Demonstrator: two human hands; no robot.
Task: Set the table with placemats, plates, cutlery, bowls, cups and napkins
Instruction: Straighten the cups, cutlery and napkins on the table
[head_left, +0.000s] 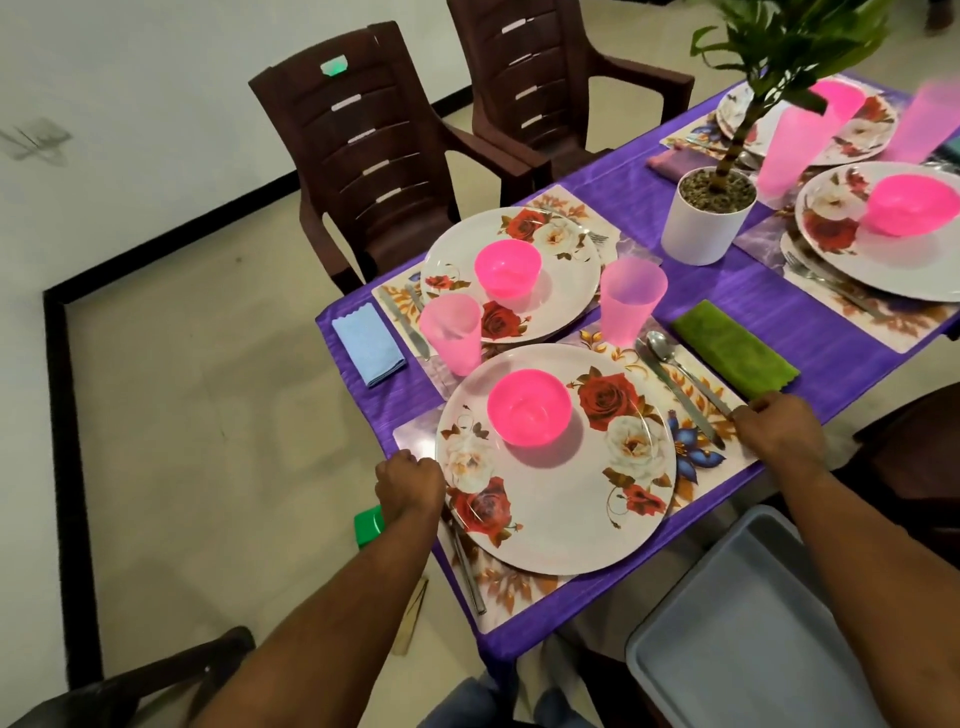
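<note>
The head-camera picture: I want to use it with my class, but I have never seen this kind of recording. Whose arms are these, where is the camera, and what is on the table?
The camera sits on a person's head, looking down, so the two bare arms are the wearer's own. No machine is involved. The left hand and right hand each grip an edge of the nearest placemat. On it rest a floral plate with a pink bowl, a knife and a spoon. Beside it lie a green napkin and a pink cup. More place settings cover the purple tablecloth.

Two dark brown plastic armchairs (395, 156) at 11 o'clock; white potted plant (709, 218) at 1; grey plastic tray (753, 623) at 5; green box (370, 526) on floor.
</note>
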